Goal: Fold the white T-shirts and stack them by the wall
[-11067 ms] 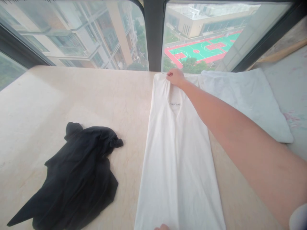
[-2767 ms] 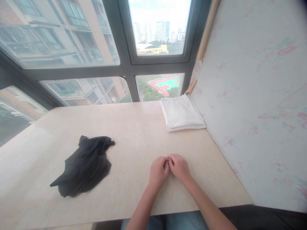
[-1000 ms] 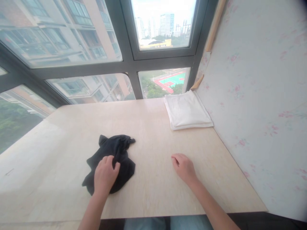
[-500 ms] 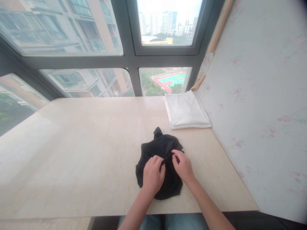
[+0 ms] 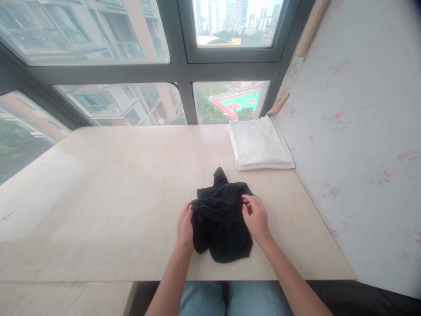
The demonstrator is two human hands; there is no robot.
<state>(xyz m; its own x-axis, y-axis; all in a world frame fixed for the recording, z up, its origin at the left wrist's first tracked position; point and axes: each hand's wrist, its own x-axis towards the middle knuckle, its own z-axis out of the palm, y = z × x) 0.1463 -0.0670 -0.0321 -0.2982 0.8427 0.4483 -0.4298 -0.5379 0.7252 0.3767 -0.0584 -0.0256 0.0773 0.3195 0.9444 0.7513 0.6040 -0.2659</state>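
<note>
A crumpled black garment [image 5: 223, 228] lies bunched on the tabletop in front of me, with a narrow piece of it sticking out at the far end. Its exact kind does not show. My left hand [image 5: 186, 228] is closed on the garment's left edge and lifts a fold there, the thumb on top and the other fingers partly hidden. On the other side, my right hand [image 5: 257, 218] has its fingers curled against the upper right part of the cloth, thumb and forefinger close together on it.
A folded white cloth [image 5: 265, 147] rests at the back right, against the flowered wall [image 5: 362, 145]. The pale table [image 5: 98, 206] extends far to the left, with grey-framed windows [image 5: 118, 74] along its back. Its front edge runs just above my legs [image 5: 230, 298].
My left hand has moved left from the garment's middle, drawing a fold of cloth with it. My right hand stays near the same part of the garment. The view has tilted slightly down.
</note>
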